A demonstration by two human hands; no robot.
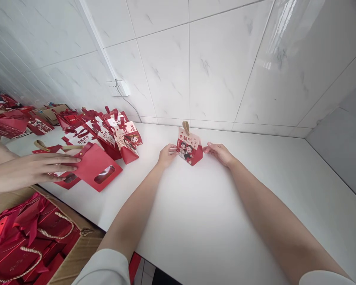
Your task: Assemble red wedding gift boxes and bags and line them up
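A small red gift box [190, 152] stands on the white table, with a pale pink printed flap, a cartoon couple on its front and a tan strap loop [186, 127] on top. At its left edge is my left hand [167, 155], its fingers bent against the side and partly hidden. My right hand [219, 153] lies by the right edge, thumb and fingers stretched toward the box. Those fingertips are at or just off its side; contact is hard to make out.
Several finished-looking red gift boxes [127, 138] crowd the table to the left. Another person's hand [38, 168] reaches over a red box with an oval window [99, 166]. A cardboard carton [89, 241] of red rope-handled bags sits lower left. A tiled wall [166, 79] bounds the table's back.
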